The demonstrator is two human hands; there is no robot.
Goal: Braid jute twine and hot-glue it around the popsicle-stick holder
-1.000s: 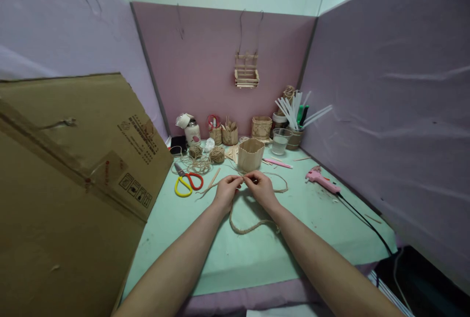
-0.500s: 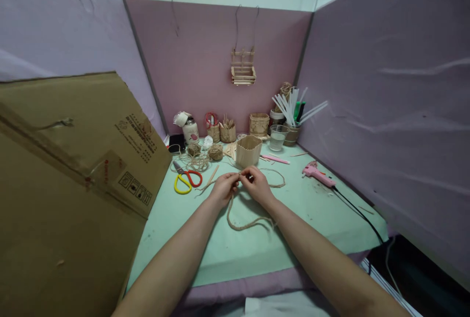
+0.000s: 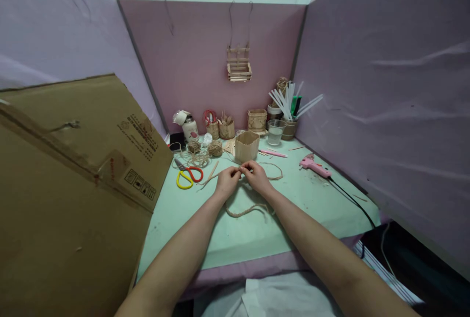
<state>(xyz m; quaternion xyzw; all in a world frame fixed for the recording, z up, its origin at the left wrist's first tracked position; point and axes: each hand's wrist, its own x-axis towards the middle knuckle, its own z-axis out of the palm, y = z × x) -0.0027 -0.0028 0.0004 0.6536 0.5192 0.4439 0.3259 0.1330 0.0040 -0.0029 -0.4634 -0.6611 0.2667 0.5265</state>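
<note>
My left hand (image 3: 228, 180) and my right hand (image 3: 255, 175) meet fingertip to fingertip over the table, both pinching jute twine. A braided length of the twine (image 3: 244, 213) curves on the cloth beneath my wrists. Loose strands stretch out left of my left hand, and a loop lies right of my right hand. The exact spot gripped is covered by my fingers. Just behind my hands stands an open container of wooden sticks (image 3: 246, 148). Scissors (image 3: 189, 175) with one red and one yellow handle rest to the left, beside a single wooden stick (image 3: 213, 169).
A pink glue gun (image 3: 315, 166) with a black cord lies at the right. Twine balls (image 3: 215, 148), a clear cup of liquid (image 3: 275, 133) and a pot of white glue sticks (image 3: 289, 128) line the back. A large cardboard sheet (image 3: 81, 185) leans at the left.
The view has shifted slightly. My hands stay together on the twine, with the fingertips a little repositioned. The braided length has drawn slightly closer to my hands.
</note>
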